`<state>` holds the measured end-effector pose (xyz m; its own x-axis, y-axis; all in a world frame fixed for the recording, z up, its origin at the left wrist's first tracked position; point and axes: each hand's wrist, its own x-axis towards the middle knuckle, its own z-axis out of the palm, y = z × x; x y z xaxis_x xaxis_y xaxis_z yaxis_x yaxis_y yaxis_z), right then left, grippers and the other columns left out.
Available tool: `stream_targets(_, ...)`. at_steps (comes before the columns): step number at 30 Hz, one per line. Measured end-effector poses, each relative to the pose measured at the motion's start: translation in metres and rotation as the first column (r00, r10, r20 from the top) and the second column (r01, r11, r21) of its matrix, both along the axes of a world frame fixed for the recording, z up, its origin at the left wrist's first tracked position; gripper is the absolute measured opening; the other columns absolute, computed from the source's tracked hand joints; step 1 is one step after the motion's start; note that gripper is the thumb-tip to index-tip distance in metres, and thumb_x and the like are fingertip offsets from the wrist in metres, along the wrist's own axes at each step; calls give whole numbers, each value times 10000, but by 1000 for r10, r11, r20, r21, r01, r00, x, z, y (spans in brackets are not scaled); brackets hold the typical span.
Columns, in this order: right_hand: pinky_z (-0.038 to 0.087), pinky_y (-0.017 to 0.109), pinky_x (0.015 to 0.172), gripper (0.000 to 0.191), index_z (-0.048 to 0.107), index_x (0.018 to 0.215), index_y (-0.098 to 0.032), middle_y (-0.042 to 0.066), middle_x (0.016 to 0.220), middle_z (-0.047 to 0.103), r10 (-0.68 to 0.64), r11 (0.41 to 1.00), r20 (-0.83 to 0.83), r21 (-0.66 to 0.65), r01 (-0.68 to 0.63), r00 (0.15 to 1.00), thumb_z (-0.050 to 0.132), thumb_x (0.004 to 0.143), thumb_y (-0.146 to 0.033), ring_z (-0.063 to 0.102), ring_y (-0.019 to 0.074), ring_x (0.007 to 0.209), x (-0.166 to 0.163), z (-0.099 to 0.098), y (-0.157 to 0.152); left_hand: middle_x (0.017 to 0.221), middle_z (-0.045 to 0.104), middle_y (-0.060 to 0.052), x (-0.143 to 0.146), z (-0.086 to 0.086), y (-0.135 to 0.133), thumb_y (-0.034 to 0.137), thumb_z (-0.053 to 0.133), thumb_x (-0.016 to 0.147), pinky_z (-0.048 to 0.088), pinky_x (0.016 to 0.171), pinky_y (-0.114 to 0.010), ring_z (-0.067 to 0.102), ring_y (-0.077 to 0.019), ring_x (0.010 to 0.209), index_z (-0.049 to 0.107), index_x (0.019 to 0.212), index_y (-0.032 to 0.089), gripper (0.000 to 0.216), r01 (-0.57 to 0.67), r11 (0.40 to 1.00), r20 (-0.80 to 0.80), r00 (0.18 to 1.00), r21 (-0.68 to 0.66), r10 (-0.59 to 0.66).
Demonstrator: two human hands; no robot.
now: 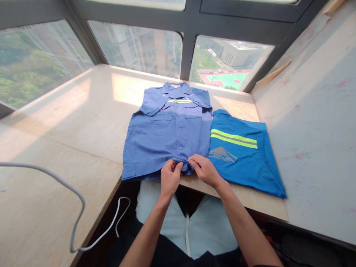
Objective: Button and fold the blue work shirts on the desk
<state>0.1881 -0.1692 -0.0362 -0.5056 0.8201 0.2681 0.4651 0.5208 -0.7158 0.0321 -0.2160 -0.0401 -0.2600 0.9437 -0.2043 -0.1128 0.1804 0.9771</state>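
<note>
A blue short-sleeved work shirt [164, 133] lies flat, front up, on the light wooden table [83, 122], collar toward the window. Its front placket has buttons and a yellow reflective stripe crosses the chest. My left hand [170, 177] pinches the bottom hem at the placket, fingers closed on the cloth. Just to its right, my right hand [204, 169] pinches the same hem, also closed on the fabric. Both hands sit at the near table edge.
A brighter blue folded garment [244, 152] with a yellow-grey stripe and a logo lies right of the shirt. A white cable [79, 200] loops over the left table part. Large windows stand behind; a pale wall panel [314, 122] rises at right.
</note>
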Motion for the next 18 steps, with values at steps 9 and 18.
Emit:
stream_targets(9, 501, 287, 742, 270, 645, 885, -206, 47, 854, 691, 4, 1000, -41, -5, -5, 999, 435, 1013, -316, 646, 178, 814, -1, -1, 0, 826, 712, -38, 5, 5, -8, 359, 736, 758, 511, 704, -258, 665, -170, 773, 641, 869, 176, 234, 55, 998, -85, 995, 35, -52)
stream_targets(18, 489, 296, 762, 244, 636, 889, -201, 48, 870, 691, 14, 1000, -33, 14, -13, 999, 452, 1007, -309, 634, 180, 824, -1, -4, -1, 529, 521, 18, -3, 8, -8, 333, 589, 865, 338, 561, -269, 479, -140, 521, 545, 570, 213, 321, 137, 990, -534, 840, 40, -95)
